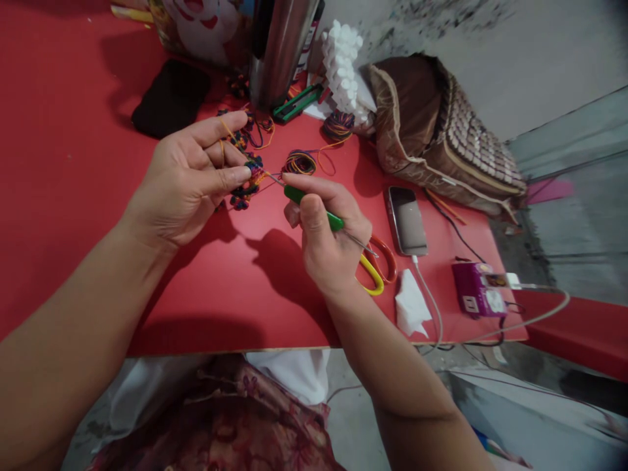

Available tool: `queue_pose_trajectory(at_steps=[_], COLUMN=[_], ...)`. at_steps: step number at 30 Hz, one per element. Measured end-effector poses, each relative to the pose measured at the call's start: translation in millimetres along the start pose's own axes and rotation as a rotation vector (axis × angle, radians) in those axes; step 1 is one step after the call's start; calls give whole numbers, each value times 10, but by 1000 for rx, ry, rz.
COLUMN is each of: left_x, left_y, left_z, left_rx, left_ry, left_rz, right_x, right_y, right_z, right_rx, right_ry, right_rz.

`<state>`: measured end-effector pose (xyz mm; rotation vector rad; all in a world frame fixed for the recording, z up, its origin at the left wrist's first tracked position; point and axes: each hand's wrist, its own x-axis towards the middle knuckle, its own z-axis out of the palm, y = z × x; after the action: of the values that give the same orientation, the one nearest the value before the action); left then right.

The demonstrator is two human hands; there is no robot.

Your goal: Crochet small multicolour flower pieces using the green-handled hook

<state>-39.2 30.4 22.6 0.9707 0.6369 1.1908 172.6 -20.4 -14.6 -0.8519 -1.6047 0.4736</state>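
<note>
My left hand [199,167] pinches a small multicoloured piece of crochet work [245,190] between thumb and fingers. An orange strand of yarn wraps round its fingers. In my right hand [326,229] is a crochet hook [314,208] with a green handle, its metal shank touching the crochet work. The hook's other metal end sticks out behind the hand. Just beyond the hands lies a loose coil of dark and orange yarn [299,162], and a wound bundle of yarn [338,124] sits farther back.
Scissors [375,278] with yellow and red handles lie partly behind my right hand. To the right are a phone [407,221] on a cable, a crumpled tissue [411,304] and a purple box [473,288]. A steel bottle [284,52] and a brown bag [441,124] stand behind.
</note>
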Motion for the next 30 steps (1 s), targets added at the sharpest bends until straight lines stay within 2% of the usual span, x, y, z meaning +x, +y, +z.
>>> queue_pose_trajectory(at_steps=[7,11,20,25,30], left_x=[65,95,88,96,95], left_y=[-43,-79,-43,-77,-81], left_z=[-49,-78,-71,-83,-75], left_rx=[48,73,85,121,118], left_ry=[-7,38,21,38,60], left_rz=[63,90,100,186,206], right_x=[17,3,-6,2,20], right_y=[-56,-78,-186,-246,-299], right_z=[17,12,-52,-64,-73], right_rx=[96,153,215,235,221], right_ry=[37,54,31,40,36], right_rz=[16,57,199,260,329])
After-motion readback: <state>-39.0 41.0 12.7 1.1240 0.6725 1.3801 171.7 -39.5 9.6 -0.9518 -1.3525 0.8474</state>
